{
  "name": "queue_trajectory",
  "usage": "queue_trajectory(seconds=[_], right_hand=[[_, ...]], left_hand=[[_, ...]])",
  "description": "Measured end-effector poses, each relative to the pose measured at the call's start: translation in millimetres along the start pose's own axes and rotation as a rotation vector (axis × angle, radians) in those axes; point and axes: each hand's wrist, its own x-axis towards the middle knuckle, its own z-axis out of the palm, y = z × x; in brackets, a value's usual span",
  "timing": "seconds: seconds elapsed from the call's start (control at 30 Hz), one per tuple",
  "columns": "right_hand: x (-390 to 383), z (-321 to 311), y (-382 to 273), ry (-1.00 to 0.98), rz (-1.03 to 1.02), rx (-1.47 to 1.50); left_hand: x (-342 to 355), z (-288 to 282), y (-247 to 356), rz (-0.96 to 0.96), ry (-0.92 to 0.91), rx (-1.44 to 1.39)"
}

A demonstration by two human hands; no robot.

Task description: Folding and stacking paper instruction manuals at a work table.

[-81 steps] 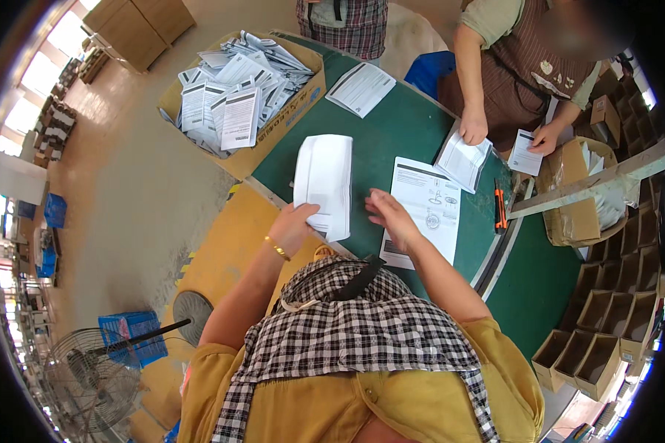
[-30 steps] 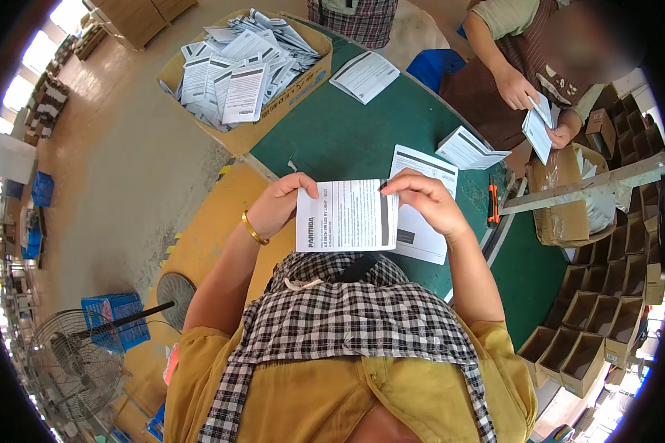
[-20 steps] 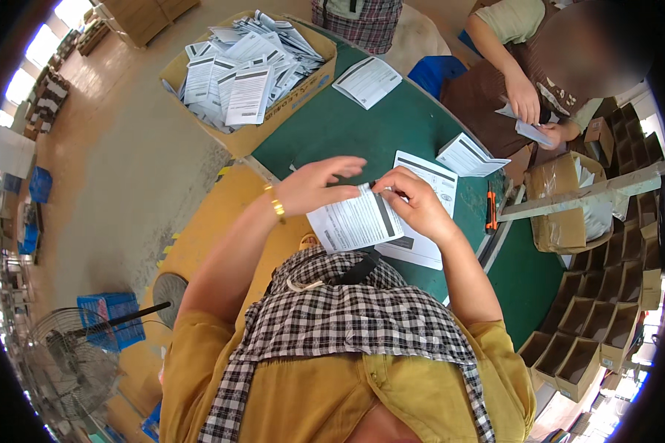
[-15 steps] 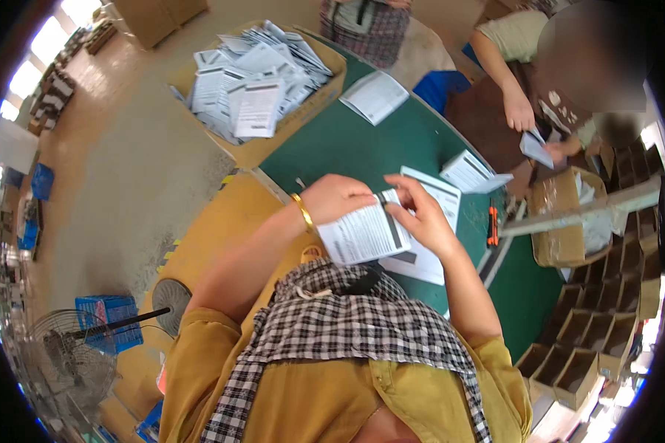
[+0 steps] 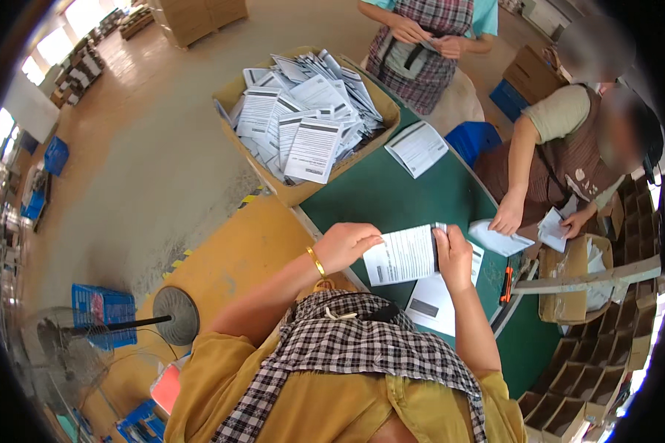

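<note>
A folded printed leaflet (image 5: 400, 255) is held level between my two hands above the green table (image 5: 340, 198). My left hand (image 5: 347, 245), with a gold bangle at its wrist, pinches the leaflet's upper left corner. My right hand (image 5: 455, 255) grips the right end, thumb over a dark printed band. Under the leaflet and my right hand, a white printed sheet (image 5: 434, 308) with a grey block lies on the table, partly hidden. Beyond my hands, another folded leaflet (image 5: 417, 150) rests near the carton, its fold slightly raised.
An open carton (image 5: 297, 193) heaped with folded leaflets (image 5: 314, 148) stands at the table's far left. On the right, a co-worker's hand (image 5: 507, 214) touches a leaflet by an orange-handled tool (image 5: 506, 284). A metal bar (image 5: 587, 279) crosses beside a smaller carton. A fan stands lower left.
My right hand has shifted to the leaflet's right end, and the leaflet is now held level. The co-worker's hand has reached onto the leaflet at the table's right edge. The view has shifted.
</note>
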Motion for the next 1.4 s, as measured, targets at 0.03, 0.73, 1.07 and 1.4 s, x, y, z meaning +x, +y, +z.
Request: queue_trajectory(seconds=[0.03, 0.73, 1.07, 1.4], right_hand=[[4, 2, 4, 0.018, -0.015, -0.035], [-197, 9, 207, -0.183, 0.874, -0.37], [-221, -17, 211, -0.174, 0.881, -0.308], [-221, -24, 207, -0.22, 0.828, -0.311]], left_hand=[[4, -5, -4, -0.022, -0.042, -0.009], [1, 198, -119, -0.59, -0.193, -0.376], [24, 266, -85, -0.409, -0.067, 0.183], [20, 274, -50, -0.225, -0.024, 0.397]])
